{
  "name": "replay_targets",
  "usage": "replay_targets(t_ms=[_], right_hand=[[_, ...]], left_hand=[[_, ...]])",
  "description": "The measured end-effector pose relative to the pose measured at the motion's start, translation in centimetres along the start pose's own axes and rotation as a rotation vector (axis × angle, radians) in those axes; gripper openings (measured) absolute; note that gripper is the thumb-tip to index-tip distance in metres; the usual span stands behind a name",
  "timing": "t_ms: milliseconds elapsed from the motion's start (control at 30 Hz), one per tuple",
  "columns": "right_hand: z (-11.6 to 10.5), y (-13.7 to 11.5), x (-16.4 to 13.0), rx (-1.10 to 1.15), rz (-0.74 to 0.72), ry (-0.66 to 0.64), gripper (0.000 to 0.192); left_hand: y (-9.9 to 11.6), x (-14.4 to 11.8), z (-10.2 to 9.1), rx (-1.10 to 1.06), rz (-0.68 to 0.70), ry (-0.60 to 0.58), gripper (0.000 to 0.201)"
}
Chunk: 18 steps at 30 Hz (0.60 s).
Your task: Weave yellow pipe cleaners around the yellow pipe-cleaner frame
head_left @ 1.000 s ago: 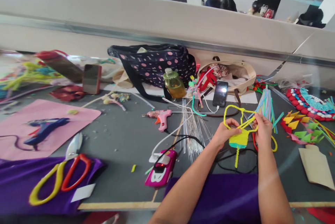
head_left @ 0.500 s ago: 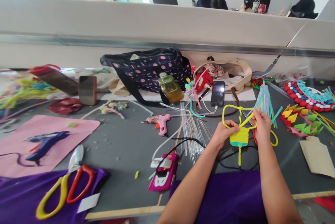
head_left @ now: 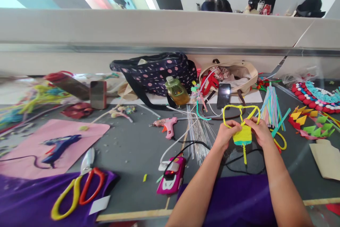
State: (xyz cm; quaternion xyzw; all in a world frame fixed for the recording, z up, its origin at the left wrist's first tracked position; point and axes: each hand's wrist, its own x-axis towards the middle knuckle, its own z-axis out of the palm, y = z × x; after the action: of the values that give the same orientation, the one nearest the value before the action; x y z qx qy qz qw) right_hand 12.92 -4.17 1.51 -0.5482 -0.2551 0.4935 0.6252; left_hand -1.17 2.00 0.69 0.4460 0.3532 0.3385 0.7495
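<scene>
The left hand (head_left: 228, 133) is curling its fingers closed around the left edge of a yellow pipe-cleaner weave (head_left: 242, 135), pinching it between thumb and fingertips. The right hand (head_left: 259, 132) is doing the same on the opposite edge, fingers bent and gripping, so the two hands are facing each other with the small woven patch held between them. Both forearms are reaching forward from the near edge of the table (head_left: 132, 142), wrists lifted a little so the piece is hovering just above the grey surface, right of centre. A band of teal is showing along the bottom of the woven patch, a single yellow stem is hanging down below it, and a yellow loop (head_left: 240, 112) is arching up above the fingers. Whether the right thumb is pressing on the weave or on the loop strand is hard to make out from here.

Just beyond the hands, a black phone (head_left: 223, 96) is leaning against a beige bag (head_left: 245, 74), and a bundle of pastel sticks (head_left: 269, 108) is lying just to the right. A pink glue gun (head_left: 167, 125) is lying well to the left of the hands, and a magenta car-shaped gadget (head_left: 171, 179) is sitting nearer the table's front edge beside purple cloth (head_left: 233, 198).
</scene>
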Motion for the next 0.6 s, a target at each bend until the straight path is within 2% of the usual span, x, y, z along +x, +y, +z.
replay_targets(t_ms=[233, 400, 600], right_hand=[[0.6, 0.3, 0.0, 0.09, 0.016, 0.041, 0.032], [1.2, 0.7, -0.1, 0.065, -0.017, -0.007, 0.031], [1.7, 1.0, -0.3, 0.079, -0.039, 0.034, 0.029]], left_hand=[[0.1, -0.2, 0.2, -0.033, 0.006, 0.008, 0.022], [0.3, -0.2, 0.1, -0.04, 0.035, 0.007, 0.022], [0.4, -0.2, 0.0, -0.049, 0.067, -0.019, 0.022]])
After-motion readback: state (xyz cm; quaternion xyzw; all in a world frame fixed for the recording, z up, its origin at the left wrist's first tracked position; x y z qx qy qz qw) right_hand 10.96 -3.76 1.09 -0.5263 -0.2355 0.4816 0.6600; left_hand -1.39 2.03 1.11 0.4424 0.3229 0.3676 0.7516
